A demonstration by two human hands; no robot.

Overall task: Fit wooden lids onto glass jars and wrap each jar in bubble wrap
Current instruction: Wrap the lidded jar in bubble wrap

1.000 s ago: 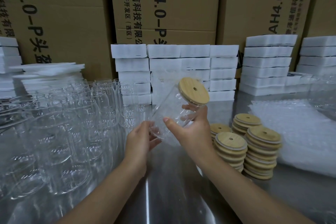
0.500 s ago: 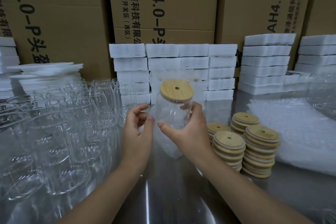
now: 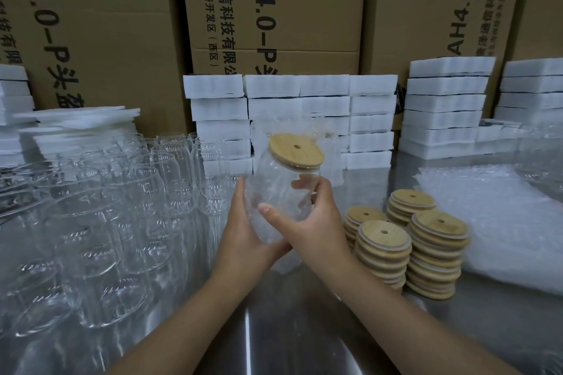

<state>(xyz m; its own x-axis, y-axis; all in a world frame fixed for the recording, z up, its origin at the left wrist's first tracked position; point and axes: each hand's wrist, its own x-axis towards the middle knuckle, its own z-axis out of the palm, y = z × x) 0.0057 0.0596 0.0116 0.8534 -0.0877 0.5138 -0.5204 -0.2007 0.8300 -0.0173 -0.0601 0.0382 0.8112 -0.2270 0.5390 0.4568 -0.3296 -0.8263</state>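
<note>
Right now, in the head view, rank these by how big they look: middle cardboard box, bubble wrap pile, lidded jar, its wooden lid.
1. middle cardboard box
2. bubble wrap pile
3. lidded jar
4. wooden lid
Box and pile run off the frame, yet the order is clear.

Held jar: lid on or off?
On. The wooden lid sits across the mouth of the jar, which the left hand and right hand hold.
</note>
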